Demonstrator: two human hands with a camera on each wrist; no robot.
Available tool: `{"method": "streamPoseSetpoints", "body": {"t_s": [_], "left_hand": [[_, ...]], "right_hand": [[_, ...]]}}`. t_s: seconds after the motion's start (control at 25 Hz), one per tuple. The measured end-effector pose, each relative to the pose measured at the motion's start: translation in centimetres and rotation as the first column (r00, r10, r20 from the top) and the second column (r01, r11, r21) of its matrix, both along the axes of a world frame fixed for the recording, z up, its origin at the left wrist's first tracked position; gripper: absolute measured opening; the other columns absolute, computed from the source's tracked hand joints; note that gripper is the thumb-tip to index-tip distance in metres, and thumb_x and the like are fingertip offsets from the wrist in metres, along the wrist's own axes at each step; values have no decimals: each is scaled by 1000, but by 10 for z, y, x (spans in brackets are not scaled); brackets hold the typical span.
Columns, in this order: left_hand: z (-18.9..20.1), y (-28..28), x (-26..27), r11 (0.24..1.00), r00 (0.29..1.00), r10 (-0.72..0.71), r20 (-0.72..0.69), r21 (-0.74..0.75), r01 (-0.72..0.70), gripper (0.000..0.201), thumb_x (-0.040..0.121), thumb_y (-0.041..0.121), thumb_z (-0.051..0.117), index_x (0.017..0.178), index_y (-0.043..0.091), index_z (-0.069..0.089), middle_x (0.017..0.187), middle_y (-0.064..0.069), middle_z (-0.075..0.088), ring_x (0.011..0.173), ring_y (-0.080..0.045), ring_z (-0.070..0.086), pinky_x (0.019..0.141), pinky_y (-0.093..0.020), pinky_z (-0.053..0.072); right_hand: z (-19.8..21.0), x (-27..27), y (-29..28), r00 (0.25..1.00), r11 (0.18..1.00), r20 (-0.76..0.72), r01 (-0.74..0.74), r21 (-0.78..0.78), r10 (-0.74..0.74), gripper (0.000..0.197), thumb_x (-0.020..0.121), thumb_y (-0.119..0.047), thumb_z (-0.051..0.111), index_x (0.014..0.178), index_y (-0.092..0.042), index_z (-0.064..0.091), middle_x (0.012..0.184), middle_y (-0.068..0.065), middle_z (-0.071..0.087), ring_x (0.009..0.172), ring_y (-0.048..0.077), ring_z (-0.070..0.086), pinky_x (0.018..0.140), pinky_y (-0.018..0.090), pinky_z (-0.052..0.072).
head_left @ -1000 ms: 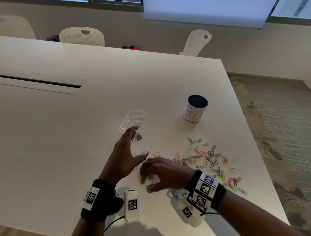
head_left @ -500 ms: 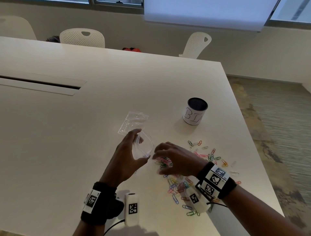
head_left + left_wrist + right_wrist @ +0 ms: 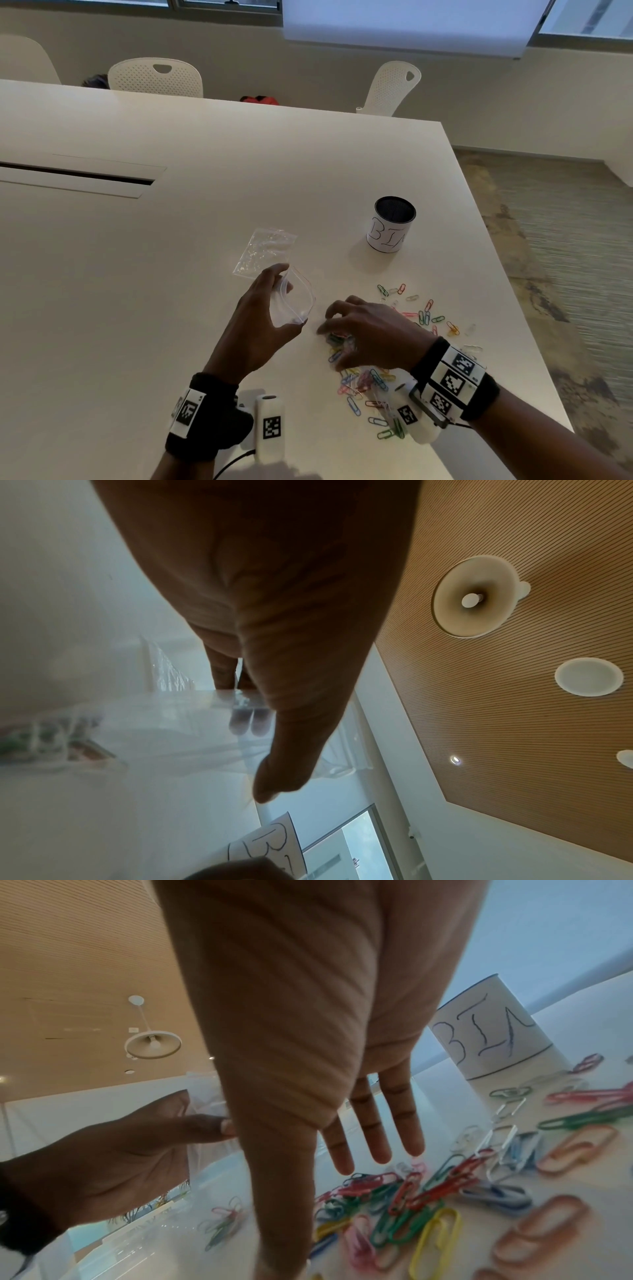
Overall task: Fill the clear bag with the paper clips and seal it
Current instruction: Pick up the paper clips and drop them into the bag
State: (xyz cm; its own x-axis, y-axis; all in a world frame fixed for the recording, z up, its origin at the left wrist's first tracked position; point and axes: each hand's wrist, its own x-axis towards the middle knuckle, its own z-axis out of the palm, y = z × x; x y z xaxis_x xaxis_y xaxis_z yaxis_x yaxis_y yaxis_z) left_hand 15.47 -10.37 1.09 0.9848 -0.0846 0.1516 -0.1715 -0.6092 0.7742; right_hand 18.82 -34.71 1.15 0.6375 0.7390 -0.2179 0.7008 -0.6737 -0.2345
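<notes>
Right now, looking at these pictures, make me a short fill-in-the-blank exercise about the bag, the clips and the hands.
1. The clear bag with its mouth held open is gripped by the ____ hand.
2. The right hand reaches down over the pile of coloured ____ on the table.
3. The letters handwritten on the white cup beyond the clips begin with ____.
4. A second, flat clear bag lies on the table just ____ the held one.

Missing words: left; paper clips; B; beyond
</notes>
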Motion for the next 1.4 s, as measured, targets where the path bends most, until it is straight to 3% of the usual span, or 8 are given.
{"method": "streamPoseSetpoints", "body": {"t_s": [0.2, 0.36, 0.56, 0.72, 0.88, 1.12, 1.24, 1.4], "left_hand": [[0, -7, 1, 1000, 1000, -24, -10, -2, 24, 88, 76, 25, 89, 148, 33, 38, 120, 14, 61, 114, -6, 58, 97, -21, 43], [0, -10, 2, 999, 999, -36, -19, -2, 36, 88, 77, 25, 89, 148, 33, 38, 120, 13, 62, 115, -7, 58, 99, -25, 45], [1, -16, 2, 999, 999, -48, -24, -2, 48, 88, 77, 25, 89, 149, 33, 38, 121, 13, 61, 113, -6, 57, 95, -19, 42], [-1, -19, 0, 999, 998, -55, -21, -5, 54, 88, 77, 26, 89, 148, 33, 38, 120, 15, 61, 112, -2, 57, 94, -17, 41], [-3, -21, 1, 997, 997, -71, -15, 8, 71, 90, 77, 27, 89, 149, 32, 37, 122, 14, 61, 114, -2, 57, 100, -22, 43], [-3, -26, 2, 996, 996, -87, -17, 27, 87, 92, 75, 27, 90, 151, 30, 36, 132, 7, 61, 121, -10, 56, 105, -28, 46], [-2, -26, 2, 996, 997, -82, -10, 19, 82, 91, 75, 27, 89, 150, 32, 37, 132, 8, 60, 120, -8, 56, 101, -23, 45], [1, -25, 0, 997, 996, -80, -33, 17, 81, 92, 76, 25, 89, 150, 32, 36, 136, 8, 58, 122, -10, 55, 105, -30, 49]], "right_hand": [[-14, -15, -11, 997, 996, 58, 47, 76, -52, 28, 101, -34, 60, 128, -29, 62, 134, -3, 56, 113, 10, 55, 85, 20, 53], [-10, -20, -18, 986, 988, 96, 129, 87, -137, 22, 99, -27, 65, 120, -19, 66, 115, 0, 63, 95, 10, 64, 80, 25, 61], [-4, -12, -26, 962, 950, -6, 271, 157, -274, 12, 99, -12, 64, 106, -10, 74, 102, 3, 70, 80, 9, 69, 72, 17, 59], [10, -7, -40, 843, 771, -271, 536, 344, -464, 6, 86, -11, 80, 92, -12, 80, 91, -1, 77, 78, 9, 73, 71, 8, 55], [31, -13, -45, 685, 513, -587, 721, 466, -432, 10, 83, -8, 82, 93, -9, 80, 87, 6, 80, 82, 16, 78, 79, 24, 62], [72, -18, -12, 700, 360, -625, 714, 601, -346, 12, 84, -9, 81, 96, -8, 79, 87, 4, 81, 84, 17, 79, 82, 25, 63], [72, -17, 13, 752, 372, -522, 655, 658, -402, 11, 84, -10, 82, 94, -8, 80, 84, 1, 81, 78, 10, 78, 79, 22, 63], [66, -16, 30, 812, 504, -322, 562, 656, -486, 8, 85, -10, 82, 93, -12, 80, 83, -3, 79, 74, 2, 75, 74, 14, 60]]}}
